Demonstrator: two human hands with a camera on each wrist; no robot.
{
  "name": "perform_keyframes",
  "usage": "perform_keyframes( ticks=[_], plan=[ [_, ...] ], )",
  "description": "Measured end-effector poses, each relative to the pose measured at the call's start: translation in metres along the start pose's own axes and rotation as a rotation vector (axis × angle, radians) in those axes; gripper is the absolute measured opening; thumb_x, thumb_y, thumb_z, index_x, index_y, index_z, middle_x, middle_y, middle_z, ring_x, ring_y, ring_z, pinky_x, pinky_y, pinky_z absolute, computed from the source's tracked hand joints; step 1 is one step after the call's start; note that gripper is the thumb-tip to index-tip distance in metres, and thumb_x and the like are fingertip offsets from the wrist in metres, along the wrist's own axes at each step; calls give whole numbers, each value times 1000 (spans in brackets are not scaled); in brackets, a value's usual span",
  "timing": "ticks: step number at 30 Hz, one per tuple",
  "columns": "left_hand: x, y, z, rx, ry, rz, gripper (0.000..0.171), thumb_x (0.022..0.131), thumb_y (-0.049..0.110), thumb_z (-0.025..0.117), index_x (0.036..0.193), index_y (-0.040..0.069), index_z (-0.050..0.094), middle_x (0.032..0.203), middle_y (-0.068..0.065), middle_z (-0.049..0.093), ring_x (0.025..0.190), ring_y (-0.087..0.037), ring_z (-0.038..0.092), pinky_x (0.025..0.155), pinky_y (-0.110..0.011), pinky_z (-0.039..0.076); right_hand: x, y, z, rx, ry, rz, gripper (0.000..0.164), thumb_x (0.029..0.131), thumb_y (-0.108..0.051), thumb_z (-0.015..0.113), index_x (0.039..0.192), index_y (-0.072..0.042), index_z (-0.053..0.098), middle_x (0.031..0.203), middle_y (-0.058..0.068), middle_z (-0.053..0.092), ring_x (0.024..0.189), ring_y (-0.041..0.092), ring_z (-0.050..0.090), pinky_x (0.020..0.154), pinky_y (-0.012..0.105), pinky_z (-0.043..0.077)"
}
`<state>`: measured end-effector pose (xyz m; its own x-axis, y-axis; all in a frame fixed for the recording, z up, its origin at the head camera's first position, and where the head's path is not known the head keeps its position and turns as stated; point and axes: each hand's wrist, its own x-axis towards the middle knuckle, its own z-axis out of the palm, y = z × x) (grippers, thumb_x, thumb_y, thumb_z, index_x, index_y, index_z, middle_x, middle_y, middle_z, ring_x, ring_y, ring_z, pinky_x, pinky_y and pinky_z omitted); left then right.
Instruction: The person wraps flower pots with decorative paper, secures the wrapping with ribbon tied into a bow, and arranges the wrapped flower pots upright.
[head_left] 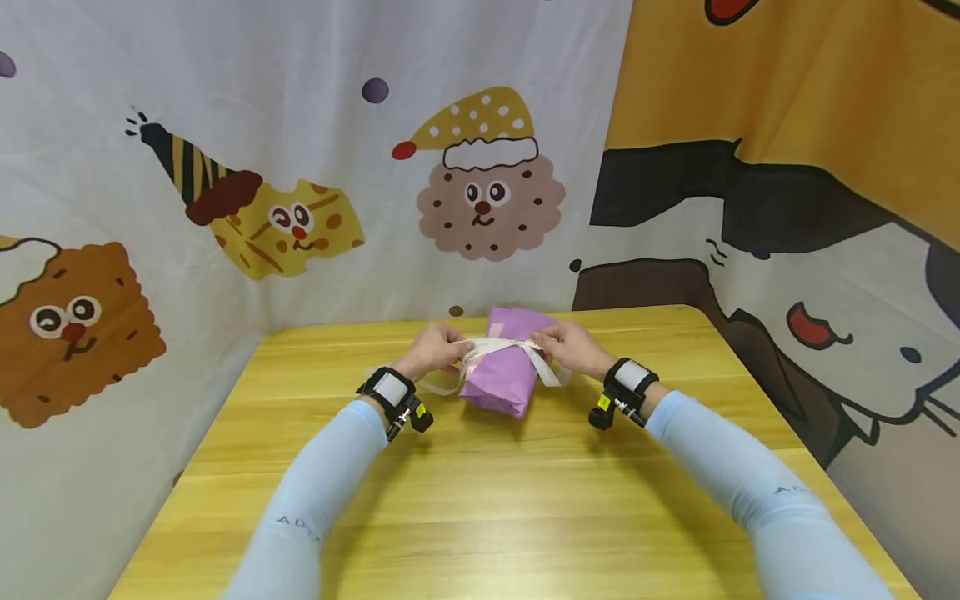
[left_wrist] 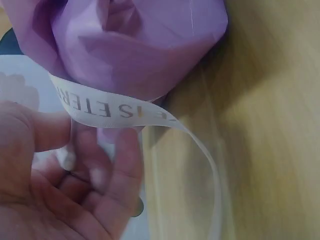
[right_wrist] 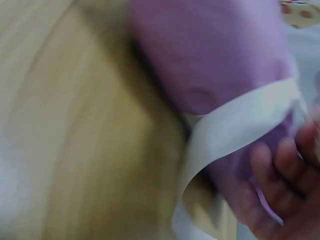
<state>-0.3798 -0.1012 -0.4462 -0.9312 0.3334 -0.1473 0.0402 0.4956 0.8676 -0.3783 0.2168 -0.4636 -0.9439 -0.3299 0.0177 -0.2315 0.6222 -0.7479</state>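
Note:
A package wrapped in purple paper (head_left: 504, 382) lies on the table, bound across its middle by a white ribbon (head_left: 487, 345). At its left side, my left hand (head_left: 435, 348) pinches part of that ribbon between thumb and fingers. Printed letters show on the ribbon (left_wrist: 112, 109) in the left wrist view, and one tail hangs past the fingers. My right hand (head_left: 572, 346) pinches the ribbon near the knot on the package's right side. In the right wrist view a ribbon tail (right_wrist: 235, 125) curls down over the package; the fingertips' hold is partly cut off at the edge.
The wooden table (head_left: 480, 500) stretches toward me in front of the package. Behind it hangs a white curtain (head_left: 315, 150) with cartoon food prints, and a cartoon cat cloth (head_left: 750, 225) hangs at the right. Both wrists wear strapped cameras.

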Motion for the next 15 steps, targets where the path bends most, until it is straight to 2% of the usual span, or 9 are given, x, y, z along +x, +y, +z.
perform_keyframes(
  ticks=[3,6,8,11,13,15],
  plan=[
    [2,-4,4,-30,-62,-68,47,113,44,65,117,-3,72,104,-12,75,91,-25,75,92,-54,70,-7,0,1,70,-1,145,65,113,-62,56,99,-1,74,78,6,74,67,12,64,60,25,51],
    [3,-6,8,-40,-178,-131,75,112,70,51,128,0,71,118,-19,79,98,-31,78,90,-51,70,-14,0,-1,137,-102,321,84,103,-84,53,113,-3,72,84,11,81,72,19,76,65,32,63],
    [3,-6,13,-59,-261,-153,86,108,81,44,128,3,73,120,-19,80,101,-32,78,88,-48,69,-18,-1,1,156,-191,388,91,97,-91,54,122,-5,71,94,14,85,79,24,82,71,37,67],
    [5,-7,21,-119,-328,-162,82,105,83,49,119,7,76,111,-13,81,96,-28,78,82,-41,67,-17,2,9,210,-292,412,90,95,-88,62,132,-7,67,110,18,85,90,29,86,80,43,71],
    [4,-5,26,-179,-339,-168,73,105,78,58,117,9,75,103,-9,81,90,-25,78,78,-38,66,-14,2,15,260,-322,401,82,97,-81,67,137,-9,64,113,17,83,91,29,85,81,43,70],
    [2,-4,29,-212,-323,-172,66,103,73,65,118,9,75,98,-6,80,86,-22,78,75,-35,67,-12,1,19,280,-332,353,73,100,-74,70,139,-13,62,110,14,81,87,28,84,76,41,69]
  ],
)
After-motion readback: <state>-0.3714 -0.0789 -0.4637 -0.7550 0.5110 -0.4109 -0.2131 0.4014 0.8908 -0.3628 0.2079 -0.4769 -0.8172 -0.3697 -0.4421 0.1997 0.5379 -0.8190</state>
